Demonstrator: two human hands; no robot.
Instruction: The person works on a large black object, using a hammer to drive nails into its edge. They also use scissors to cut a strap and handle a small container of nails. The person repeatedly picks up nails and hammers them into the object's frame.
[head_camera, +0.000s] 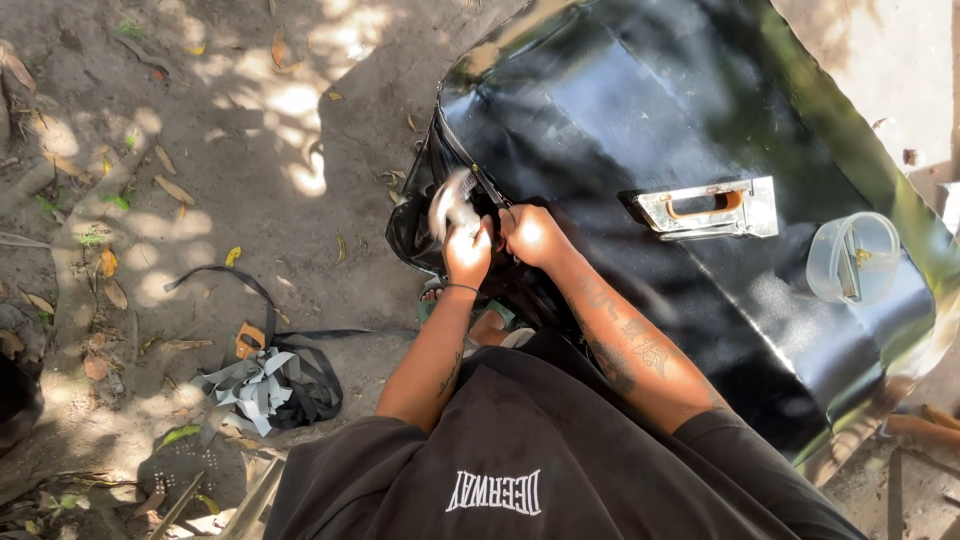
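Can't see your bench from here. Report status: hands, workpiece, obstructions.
Left hand gripping blurred pale strap; right hand pinching glossy black sheet's edge. Metal staple gun, clear plastic cup resting apart.

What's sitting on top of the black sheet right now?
On the black sheet: a metal staple gun and a clear plastic cup holding something small, unclear what. Both hands work at its left edge. What lies beneath is covered.

Clear plastic tub — round, see-through — on black sheet, right side.
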